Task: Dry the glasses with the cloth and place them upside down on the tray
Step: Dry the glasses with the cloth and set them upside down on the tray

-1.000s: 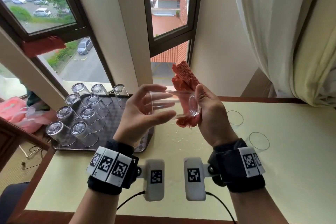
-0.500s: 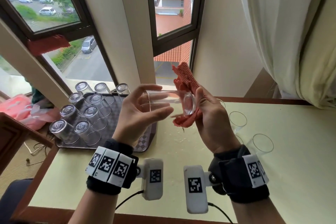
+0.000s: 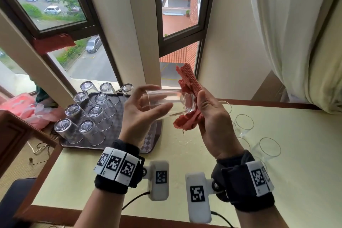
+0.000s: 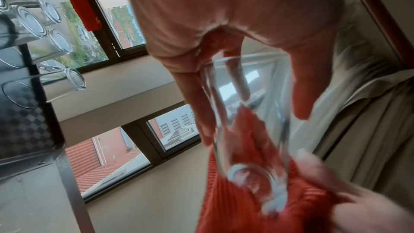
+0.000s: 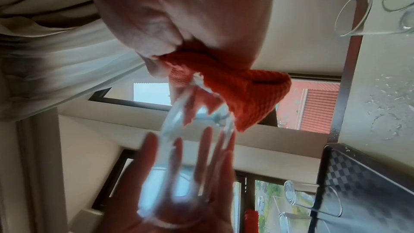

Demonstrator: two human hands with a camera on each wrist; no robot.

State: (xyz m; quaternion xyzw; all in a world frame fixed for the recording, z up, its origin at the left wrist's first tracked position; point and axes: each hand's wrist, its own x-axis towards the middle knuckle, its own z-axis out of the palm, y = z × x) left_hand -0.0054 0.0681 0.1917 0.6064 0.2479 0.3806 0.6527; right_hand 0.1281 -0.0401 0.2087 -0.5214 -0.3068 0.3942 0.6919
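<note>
A clear glass (image 3: 166, 102) lies sideways in the air above the table, its mouth toward my left hand (image 3: 142, 111), its base toward my right. My left hand grips it near the rim with thumb and fingers around it; in the left wrist view the glass (image 4: 246, 130) runs away from the palm. My right hand (image 3: 209, 116) holds a red waffle cloth (image 3: 188, 87) bunched against the glass base; the right wrist view shows the cloth (image 5: 235, 91) pinched in the fingers at the glass (image 5: 197, 130). The dark checkered tray (image 3: 148, 140) at the left holds several glasses upside down (image 3: 96, 113).
Several upright glasses (image 3: 244, 124) stand on the pale table (image 3: 277, 181) to the right of my right hand. Water drops lie on the table near the tray. Windows and a wall stand behind, a curtain (image 3: 296, 33) hangs at the right. A red cloth piece (image 3: 53, 42) hangs on the window frame.
The glass has risen slightly in both hands and my right hand has shifted the cloth around its base. The tray's glasses have not moved.
</note>
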